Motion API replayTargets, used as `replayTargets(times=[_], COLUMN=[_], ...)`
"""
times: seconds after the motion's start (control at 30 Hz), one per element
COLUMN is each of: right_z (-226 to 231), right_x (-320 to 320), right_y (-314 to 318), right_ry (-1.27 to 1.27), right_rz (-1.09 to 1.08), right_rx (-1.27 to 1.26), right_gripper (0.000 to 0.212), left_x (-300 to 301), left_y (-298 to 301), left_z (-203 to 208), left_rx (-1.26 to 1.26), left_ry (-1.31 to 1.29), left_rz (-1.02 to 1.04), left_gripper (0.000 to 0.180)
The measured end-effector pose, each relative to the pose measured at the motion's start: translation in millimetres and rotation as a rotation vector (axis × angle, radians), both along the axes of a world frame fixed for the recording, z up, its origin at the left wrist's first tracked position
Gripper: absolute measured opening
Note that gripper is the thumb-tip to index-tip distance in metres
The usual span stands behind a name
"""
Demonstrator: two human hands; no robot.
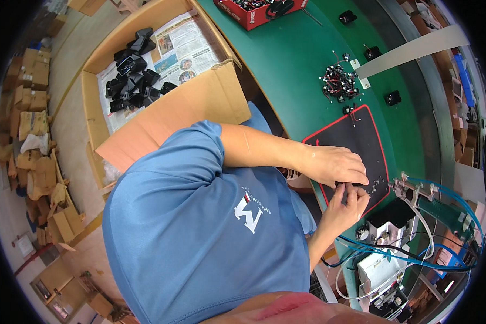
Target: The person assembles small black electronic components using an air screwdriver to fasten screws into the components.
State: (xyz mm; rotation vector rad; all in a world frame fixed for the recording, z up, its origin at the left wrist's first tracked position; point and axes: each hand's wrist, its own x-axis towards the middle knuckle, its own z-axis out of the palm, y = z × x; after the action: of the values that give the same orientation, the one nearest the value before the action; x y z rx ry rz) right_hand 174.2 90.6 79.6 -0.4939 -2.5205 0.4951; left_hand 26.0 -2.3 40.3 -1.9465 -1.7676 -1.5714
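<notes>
Both of my hands meet over the near edge of a black mat with a red border (356,143). My left hand (337,164) is closed, palm down, its fingertips pressed to a small dark piece (341,186). My right hand (346,207) pinches at the same piece from below, thumb and fingers together. Fingers cover most of the piece, so its kind cannot be made out. Tiny whitish bits (376,187) lie scattered on the mat beside my fingers. A small black part with red and black wires (352,114) rests at the mat's far-left edge.
On the green table (291,70) sit a pile of small wired parts (339,83), a red box (259,13) and several black pieces (392,98). A metal strip (416,51) juts across. Right stands a machine with blue tubes (386,254). Left, a cardboard box (173,116) holds black housings (132,81).
</notes>
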Motion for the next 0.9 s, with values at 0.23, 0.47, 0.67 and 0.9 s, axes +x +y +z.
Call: replayTargets(times=[0.23,0.47,0.67,0.9], right_z=[-4.3,33.3,99.7,123.9], right_x=[7.3,7.2,-22.5,-49.0], right_y=[10.8,34.6,73.9,99.5], right_ry=[-0.069,-0.127,0.982,0.788], right_rz=[-0.006,0.213,-0.112,0.117], right_rx=[-0.015,-0.013,0.007,-0.600], right_gripper=[0.023,0.035,0.045,0.075], left_x=[0.2,-18.5,-32.3,-31.5], left_y=[16.0,26.1,27.5,32.3], left_z=[-10.1,-14.6,-27.9,-47.1], left_rx=[-0.023,-0.150,-0.274,-0.219], left_ry=[-0.036,-0.275,-0.369,-0.231], left_rz=[-0.144,-0.152,-0.037,-0.020], left_gripper=[0.069,0.073,0.082,0.064])
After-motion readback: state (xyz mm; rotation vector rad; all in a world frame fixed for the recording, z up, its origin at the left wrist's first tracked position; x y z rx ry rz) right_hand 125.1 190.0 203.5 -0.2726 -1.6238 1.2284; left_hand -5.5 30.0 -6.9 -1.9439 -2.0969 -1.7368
